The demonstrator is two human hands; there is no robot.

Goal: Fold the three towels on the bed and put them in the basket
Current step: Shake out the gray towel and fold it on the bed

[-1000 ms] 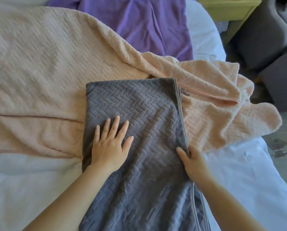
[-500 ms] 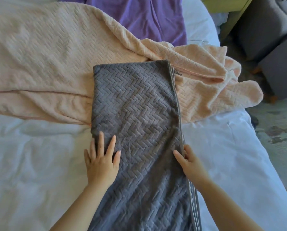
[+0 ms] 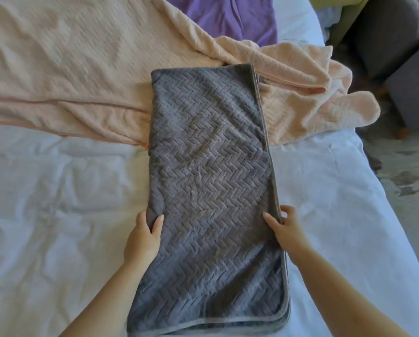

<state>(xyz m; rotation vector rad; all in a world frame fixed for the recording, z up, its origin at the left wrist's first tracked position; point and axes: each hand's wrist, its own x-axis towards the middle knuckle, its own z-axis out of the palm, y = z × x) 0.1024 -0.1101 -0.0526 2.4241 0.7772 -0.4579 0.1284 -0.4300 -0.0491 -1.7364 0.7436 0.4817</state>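
We see a gray towel (image 3: 210,190) lying flat on the white bed (image 3: 57,215). It is folded into a long strip with a zigzag pattern on top. Its far end lies on top of a big peach towel (image 3: 69,69). Its near end rests on the white sheet, close to the person.

The left hand (image 3: 142,237) is at the left edge of the gray towel. The thumb lies on top of the cloth and the fingers go under the edge, so the hand pinches the towel there. The right hand (image 3: 286,227) is at the right edge of the gray towel, straight across from the left hand. Its thumb presses on top, and its fingers curl around the trimmed edge, so it grips the towel too.

The peach towel is spread out and wrinkled. It reaches far to the left of the gray towel and bunches up to the right of it. A purple towel (image 3: 227,18) lies past the gray towel's far end, partly under the peach one.

To the right of the gray towel, off the bed, we see gray furniture (image 3: 398,45) on the floor. We cannot see a basket.
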